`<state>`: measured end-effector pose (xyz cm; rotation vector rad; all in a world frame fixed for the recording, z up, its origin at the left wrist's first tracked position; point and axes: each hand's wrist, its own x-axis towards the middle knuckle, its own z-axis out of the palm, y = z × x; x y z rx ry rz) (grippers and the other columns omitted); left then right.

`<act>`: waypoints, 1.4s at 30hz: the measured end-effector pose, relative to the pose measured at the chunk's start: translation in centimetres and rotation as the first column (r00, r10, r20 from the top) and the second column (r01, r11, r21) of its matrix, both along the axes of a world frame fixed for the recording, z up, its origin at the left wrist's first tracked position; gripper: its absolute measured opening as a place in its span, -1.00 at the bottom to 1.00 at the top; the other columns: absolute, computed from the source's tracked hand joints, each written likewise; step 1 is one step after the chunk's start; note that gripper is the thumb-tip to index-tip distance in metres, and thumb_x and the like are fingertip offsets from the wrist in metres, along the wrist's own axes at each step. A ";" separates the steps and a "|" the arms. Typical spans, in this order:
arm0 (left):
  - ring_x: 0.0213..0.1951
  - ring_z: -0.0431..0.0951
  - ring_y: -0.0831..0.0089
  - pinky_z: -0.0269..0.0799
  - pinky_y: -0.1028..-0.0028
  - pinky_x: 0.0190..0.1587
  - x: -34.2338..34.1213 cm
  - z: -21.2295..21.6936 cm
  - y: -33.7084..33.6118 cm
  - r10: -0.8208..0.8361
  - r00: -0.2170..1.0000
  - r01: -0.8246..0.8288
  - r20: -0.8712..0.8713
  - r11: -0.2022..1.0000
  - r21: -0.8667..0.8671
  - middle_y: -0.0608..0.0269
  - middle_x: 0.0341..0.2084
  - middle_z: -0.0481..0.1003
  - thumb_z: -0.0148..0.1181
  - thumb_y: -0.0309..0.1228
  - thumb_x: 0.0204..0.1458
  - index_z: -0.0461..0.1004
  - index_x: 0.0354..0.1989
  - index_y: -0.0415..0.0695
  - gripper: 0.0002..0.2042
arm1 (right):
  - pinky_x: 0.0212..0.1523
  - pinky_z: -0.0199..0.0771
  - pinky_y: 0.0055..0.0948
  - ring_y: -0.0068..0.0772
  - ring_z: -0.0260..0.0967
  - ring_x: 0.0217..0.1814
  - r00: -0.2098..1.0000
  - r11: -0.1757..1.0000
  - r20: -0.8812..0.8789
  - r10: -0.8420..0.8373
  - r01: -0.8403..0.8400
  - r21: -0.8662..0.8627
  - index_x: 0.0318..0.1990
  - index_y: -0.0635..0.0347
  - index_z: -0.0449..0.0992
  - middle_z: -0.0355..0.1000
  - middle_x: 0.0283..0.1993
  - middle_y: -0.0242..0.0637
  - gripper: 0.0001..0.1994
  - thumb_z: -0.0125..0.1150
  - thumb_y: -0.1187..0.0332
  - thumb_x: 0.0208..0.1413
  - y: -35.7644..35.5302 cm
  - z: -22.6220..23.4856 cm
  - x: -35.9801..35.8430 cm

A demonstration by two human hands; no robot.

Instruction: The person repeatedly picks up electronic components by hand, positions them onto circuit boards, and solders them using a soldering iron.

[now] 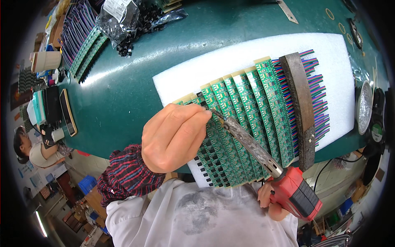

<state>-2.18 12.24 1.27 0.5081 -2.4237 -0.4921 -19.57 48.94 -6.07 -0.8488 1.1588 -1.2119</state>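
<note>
Several green circuit board strips lie side by side on a white foam sheet. My left hand is closed at their left end, fingertips pinched near the board edge; what it pinches is too small to see. My right hand grips the red handle of a soldering iron, whose dirty metal barrel slants up-left so the tip meets the boards just beside my left fingertips. A dark, worn bar lies across the coloured wires at the boards' right end.
The bench has a green mat. More green board strips and a clear bag of small black parts lie at the far left. A phone lies at the bench's left edge. A round metal dish stands right. Another person sits left.
</note>
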 end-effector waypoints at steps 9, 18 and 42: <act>-0.47 0.56 0.30 0.45 0.48 -0.46 0.0 -0.1 0.0 0.000 1.000 0.000 0.006 1.000 -0.012 0.10 -0.42 0.54 0.26 -0.83 -0.34 0.53 -0.35 -0.30 -0.70 | -0.21 0.57 -0.36 -0.29 0.43 -0.37 0.993 1.000 0.120 0.019 -0.017 -0.023 -0.44 0.28 0.43 0.44 -0.41 -0.28 -0.82 0.10 0.61 -0.34 -7.5 3.2 -1.0; -0.47 0.55 0.30 0.45 0.47 -0.47 0.0 0.1 0.0 -0.001 1.000 0.001 0.009 1.000 0.002 0.10 -0.42 0.54 0.26 -0.84 -0.32 0.53 -0.34 -0.30 -0.70 | -0.25 0.60 -0.29 -0.29 0.46 -0.45 0.939 0.881 0.073 0.337 -0.287 -0.376 -0.42 0.30 0.48 0.48 -0.43 -0.27 -0.85 0.19 0.55 -0.27 -9.5 2.1 -3.0; -0.51 0.51 0.29 0.41 0.38 -0.42 4.5 -0.5 -11.9 0.430 0.842 -0.359 0.327 0.898 -0.256 0.13 -0.51 0.48 0.22 -0.56 -0.04 0.52 -0.35 -0.28 -0.91 | -0.57 0.25 -0.48 -0.52 0.17 -0.71 0.859 0.859 0.032 -0.510 0.511 -0.013 0.24 0.36 0.13 0.21 -0.69 -0.47 -0.12 0.14 -0.26 0.02 -7.7 5.1 3.7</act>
